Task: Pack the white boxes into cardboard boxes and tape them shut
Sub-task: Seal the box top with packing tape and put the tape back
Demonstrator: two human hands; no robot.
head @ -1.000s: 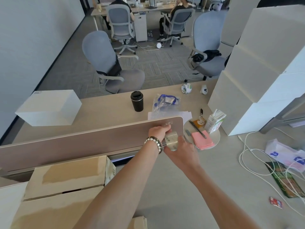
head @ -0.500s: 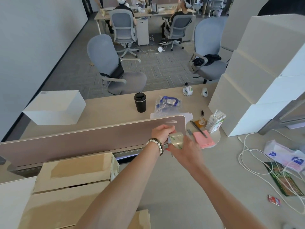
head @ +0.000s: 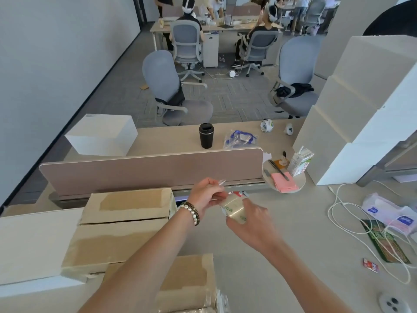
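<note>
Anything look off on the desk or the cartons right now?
Minor things only. The taped cardboard cartons at left are stacked staggered, their tape patchy and wrinkled. A white cable sprawls loose across the desk on the right. Nothing spilled; both hands hold the tape roll.

I see three taped cardboard boxes stacked at left; a white box sits beyond, seemingly closed.

Glossy clear tape roll; matt brown cardboard boxes.
</note>
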